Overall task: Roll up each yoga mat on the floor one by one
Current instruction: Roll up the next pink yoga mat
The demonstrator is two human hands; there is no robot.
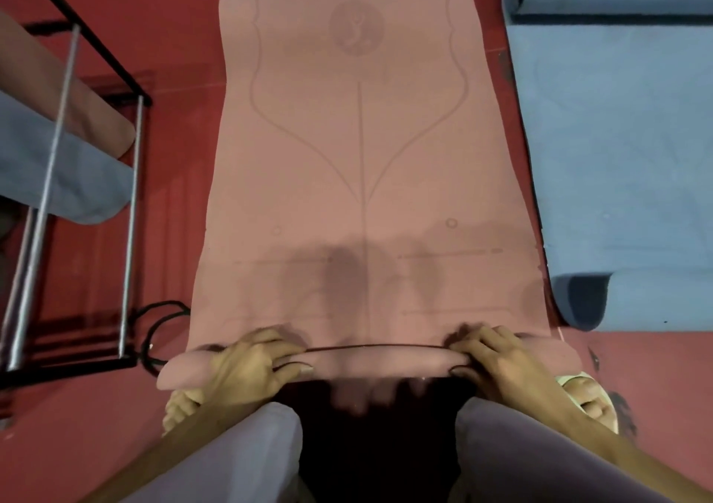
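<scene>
Both hands, left (247, 367) and right (497, 359), curled around pink mat's (362, 155) rolled near end.

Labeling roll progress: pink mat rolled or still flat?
Barely started: pink mat lies mostly flat; left hand and right hand grip a thin roll.

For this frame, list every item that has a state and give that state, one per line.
Pink mat: mostly flat, near end just started into a thin roll.
Blue mat: unrolled on the floor, both ends curling up.
Rack: holds rolled mats, one pink, one blue.
Black cord: lying loose by the rack.
Left hand: gripping the roll.
Right hand: gripping the roll.
</scene>
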